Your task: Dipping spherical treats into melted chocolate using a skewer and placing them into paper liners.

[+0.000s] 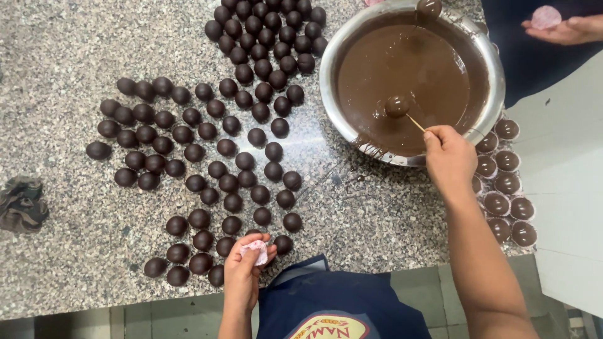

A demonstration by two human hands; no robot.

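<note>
My right hand (pixel 448 157) grips a thin wooden stick (pixel 414 122) at the near rim of a steel bowl (pixel 496 94) of melted chocolate (pixel 408 69). A chocolate-coated ball (pixel 397 105) sits on the stick's tip, just above the liquid. My left hand (pixel 246 270) rests at the counter's front edge, fingers closed on a small pink paper cup (pixel 254 250). Several dark chocolate balls (pixel 207 163) lie spread over the speckled granite counter (pixel 56 56), some right beside my left hand.
Filled paper cups with coated balls (pixel 505 188) stand in rows right of the bowl on a white surface. Another person's hand (pixel 562 28) holds a pink cup at top right. A second coated ball (pixel 429 7) hangs over the bowl's far rim. A crumpled cloth (pixel 22 204) lies far left.
</note>
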